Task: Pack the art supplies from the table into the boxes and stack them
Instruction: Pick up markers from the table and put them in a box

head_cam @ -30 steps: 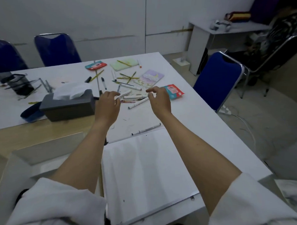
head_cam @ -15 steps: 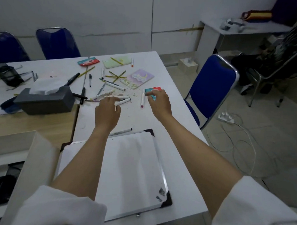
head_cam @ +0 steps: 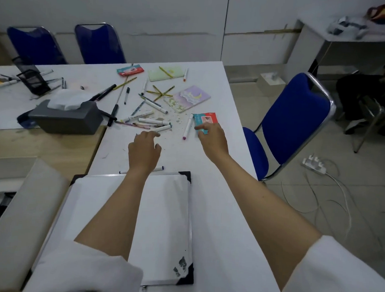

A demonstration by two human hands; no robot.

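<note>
Several markers and pencils (head_cam: 144,120) lie scattered mid-table on the white table (head_cam: 219,160). My left hand (head_cam: 144,149) reaches over them, its fingertips touching the near end of a white marker (head_cam: 165,128). My right hand (head_cam: 213,139) pinches the near edge of a red and teal packet (head_cam: 204,118). A white marker with a pink tip (head_cam: 187,127) lies between the two hands. A second red packet (head_cam: 130,70), a green notepad (head_cam: 172,73) and a purple notebook (head_cam: 189,97) lie farther back. An open pale box (head_cam: 15,207) stands at the near left.
A whiteboard (head_cam: 162,221) lies under my forearms, a marker (head_cam: 160,168) along its far edge. A grey tissue box (head_cam: 66,119) and a tipped mesh pen holder (head_cam: 32,79) sit left. A blue chair (head_cam: 295,121) stands right of the table; a power strip (head_cam: 314,165) lies on the floor.
The view has tilted down and left. My right hand has come down from mid-air onto the red and teal packet. My left hand has moved to the white marker's end.
</note>
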